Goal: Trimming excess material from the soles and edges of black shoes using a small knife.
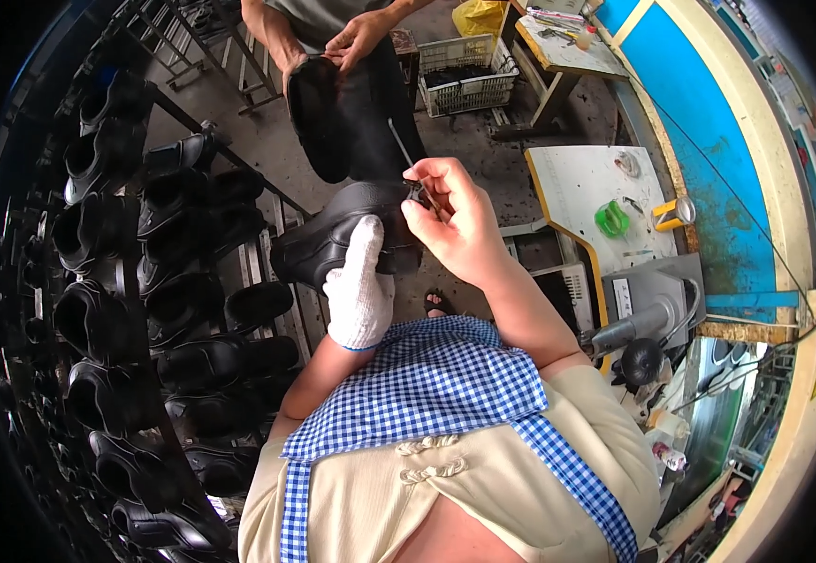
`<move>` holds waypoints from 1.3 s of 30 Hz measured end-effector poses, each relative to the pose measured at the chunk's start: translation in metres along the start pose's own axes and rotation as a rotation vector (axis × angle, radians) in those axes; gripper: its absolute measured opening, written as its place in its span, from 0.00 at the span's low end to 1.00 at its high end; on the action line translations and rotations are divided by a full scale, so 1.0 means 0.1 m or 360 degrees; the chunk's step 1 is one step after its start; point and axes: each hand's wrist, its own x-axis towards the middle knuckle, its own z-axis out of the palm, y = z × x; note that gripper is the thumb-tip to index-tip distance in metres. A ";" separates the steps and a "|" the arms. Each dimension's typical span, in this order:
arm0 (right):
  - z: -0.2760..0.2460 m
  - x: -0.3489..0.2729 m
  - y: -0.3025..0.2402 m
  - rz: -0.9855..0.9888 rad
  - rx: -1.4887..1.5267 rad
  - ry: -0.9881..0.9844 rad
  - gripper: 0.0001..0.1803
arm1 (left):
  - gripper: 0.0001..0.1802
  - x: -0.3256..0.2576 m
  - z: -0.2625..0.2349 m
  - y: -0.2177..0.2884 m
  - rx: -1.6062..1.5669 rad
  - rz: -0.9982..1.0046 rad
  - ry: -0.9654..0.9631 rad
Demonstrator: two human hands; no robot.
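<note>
In a white knitted glove, my left hand (363, 291) grips a black shoe (319, 239) from its near side, thumb laid over the upper. My bare right hand (459, 225) is closed around a thin, grey, rod-like tool (398, 141) at the shoe's right end. The tool's tip points up and away from me; its lower part is hidden by my fingers, and its exact kind cannot be told. Just beyond, a co-worker's two hands (356, 42) hold another black shoe (317, 122) upright, with its opening facing me.
Racks of black shoes (89, 319) fill the left side. At right, a white worktable (577, 178) carries a green container (611, 220) and a yellow can (674, 214), beside a grey machine (647, 300). A white crate (469, 98) stands on the floor beyond.
</note>
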 end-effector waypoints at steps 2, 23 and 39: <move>-0.09 0.01 0.00 0.0201 0.0288 -0.0078 0.14 | 0.20 -0.01 0.11 0.14 0.0140 0.0029 -0.0076; -0.37 0.04 -0.21 -0.0486 -0.0483 -0.0408 0.20 | 0.18 0.14 -0.04 0.38 -0.0587 -0.0621 -0.0228; -0.45 -0.25 -0.36 -0.0386 -0.1020 -0.0382 0.18 | 0.17 0.12 -0.04 0.38 -0.0446 -0.0492 -0.0076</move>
